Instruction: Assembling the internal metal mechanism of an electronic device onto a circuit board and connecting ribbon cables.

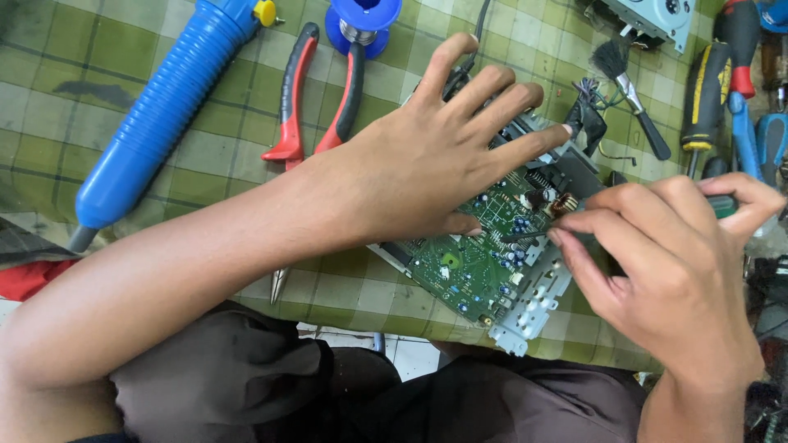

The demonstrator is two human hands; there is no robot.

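Note:
A green circuit board (476,262) in a grey metal frame (533,316) lies on a green checked cloth (74,82). My left hand (427,156) rests flat on the board's far side, fingers spread, pressing it down. My right hand (665,254) grips a screwdriver with a green handle (724,205); its dark tip (525,236) touches the board among small blue components. A bundle of wires (587,111) sticks out from the frame's far end.
A blue desoldering pump (164,107) lies at the left, red-handled pliers (316,90) beside it, and a blue solder spool (361,25) behind. A small brush (628,86) and several screwdrivers (714,90) lie at the right. My dark-clothed lap (328,394) is below.

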